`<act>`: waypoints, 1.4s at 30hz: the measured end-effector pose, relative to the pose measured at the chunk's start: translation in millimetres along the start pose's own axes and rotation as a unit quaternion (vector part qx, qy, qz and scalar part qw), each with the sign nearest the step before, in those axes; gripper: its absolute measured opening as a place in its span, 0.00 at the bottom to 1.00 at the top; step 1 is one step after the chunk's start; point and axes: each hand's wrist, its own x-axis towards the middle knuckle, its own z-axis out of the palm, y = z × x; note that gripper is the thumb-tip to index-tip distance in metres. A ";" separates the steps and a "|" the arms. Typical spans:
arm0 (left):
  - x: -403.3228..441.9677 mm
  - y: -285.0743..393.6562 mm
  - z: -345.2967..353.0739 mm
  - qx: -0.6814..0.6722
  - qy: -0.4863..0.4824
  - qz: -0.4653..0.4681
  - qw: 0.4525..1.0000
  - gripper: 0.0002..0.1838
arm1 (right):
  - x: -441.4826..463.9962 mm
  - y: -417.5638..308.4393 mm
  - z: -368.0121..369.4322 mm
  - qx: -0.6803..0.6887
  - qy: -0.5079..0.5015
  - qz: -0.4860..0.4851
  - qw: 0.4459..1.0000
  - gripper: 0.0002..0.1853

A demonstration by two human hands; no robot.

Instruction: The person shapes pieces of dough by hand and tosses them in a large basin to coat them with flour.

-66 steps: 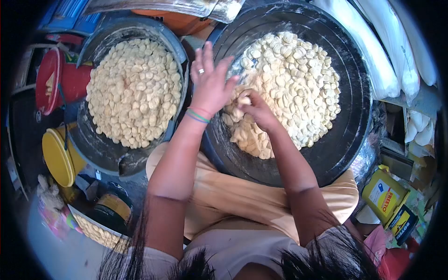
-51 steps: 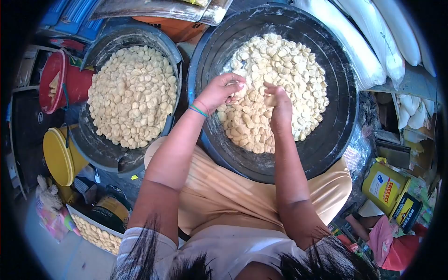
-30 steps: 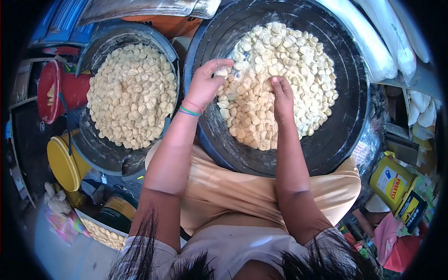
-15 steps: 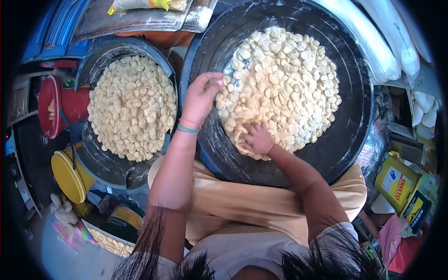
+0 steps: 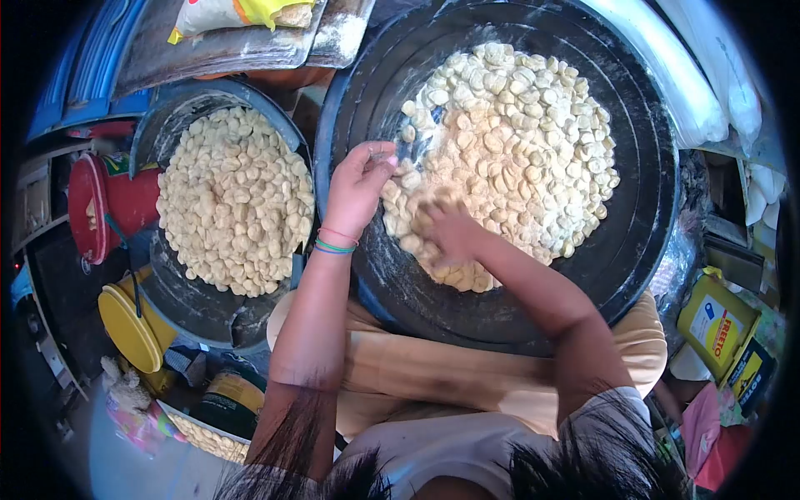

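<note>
A wide black tub [image 5: 350, 100] holds a heap of small round dough pieces [image 5: 533, 125], pale with flour and tan toward the middle. At the heap's left edge is my left hand [image 5: 357, 183], its thumb and fingers curled together; whether anything is in them is hidden. Colored bands circle that wrist. My right hand [image 5: 454, 233] rests on the near-left part of the heap, fingers spread over the pieces and smeared by motion. Beside my left forearm, a smaller dark tub [image 5: 187, 300] is heaped with similar pieces.
A red bucket [image 5: 125, 196] and a yellow lid [image 5: 129, 329] stand at the left. Flour-dusted trays [image 5: 208, 50] carry a plastic bag [image 5: 242, 15] at the top. Long clear plastic bags [image 5: 667, 67] lie top right. A yellow-green container [image 5: 712, 325] sits at the right.
My right hand has moved up and slightly left across the dough pieces. The left hand stays at the heap's edge, a little lower in view. The whole view has shifted slightly.
</note>
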 end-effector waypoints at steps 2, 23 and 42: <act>-1.3 -0.9 -1.3 0.016 0.002 0.013 1.000 0.12 | -41.1 2.9 2.1 0.103 -0.102 -0.068 0.987 0.32; -5.2 -15.9 3.9 0.062 -0.047 0.058 0.995 0.14 | -69.8 29.5 29.5 -0.060 0.012 0.129 0.990 0.40; 2.3 -43.9 2.7 0.150 -0.056 0.089 0.983 0.15 | 51.1 29.4 -20.3 0.163 0.091 0.228 0.956 0.35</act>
